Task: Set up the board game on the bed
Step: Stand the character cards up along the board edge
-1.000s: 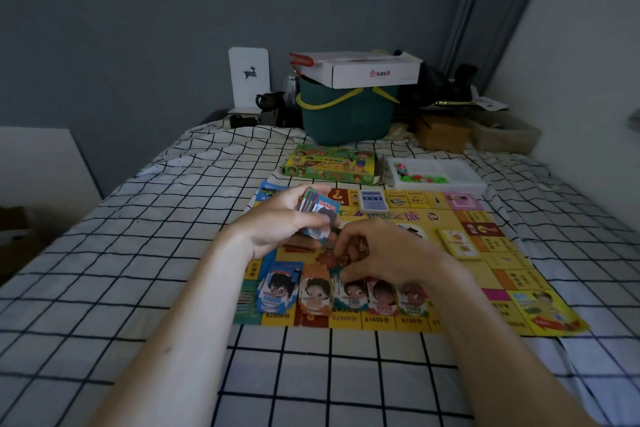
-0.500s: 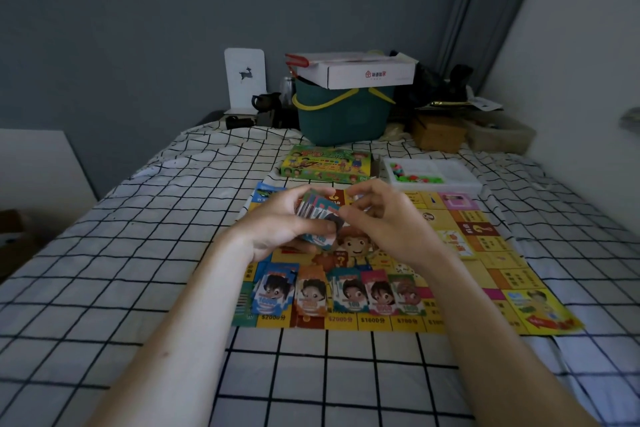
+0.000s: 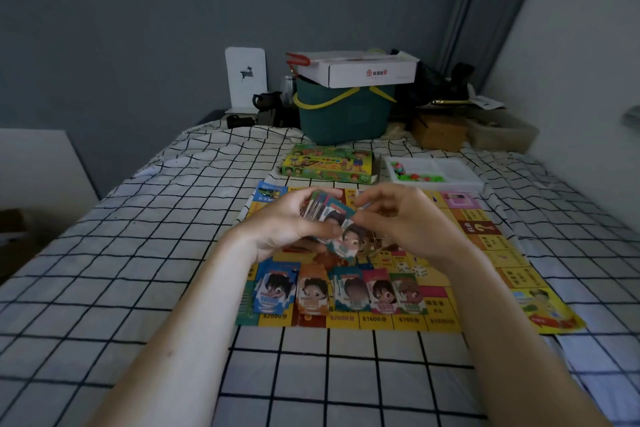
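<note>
A yellow game board (image 3: 485, 253) lies flat on the checked bed sheet (image 3: 138, 253). My left hand (image 3: 287, 229) grips a stack of play-money cards (image 3: 325, 211) above the board's middle. My right hand (image 3: 405, 222) pinches the top card of that stack at its right edge. Several small piles of sorted cards (image 3: 343, 291) with cartoon faces sit in a row along the board's near edge. Two white dice (image 3: 414, 269) rest on the board just right of that row. The green game box (image 3: 329, 163) lies beyond the board.
A white tray of coloured pieces (image 3: 436, 172) sits at the board's far right. At the head of the bed stand a green basket (image 3: 346, 114) with a white carton (image 3: 360, 68) on top, a brown box (image 3: 440, 132) and a clear container (image 3: 502, 135). A white wall (image 3: 588, 114) runs along the right.
My right hand rose from the row of card piles on the board up to the stack in my left hand, and now pinches its top card.
</note>
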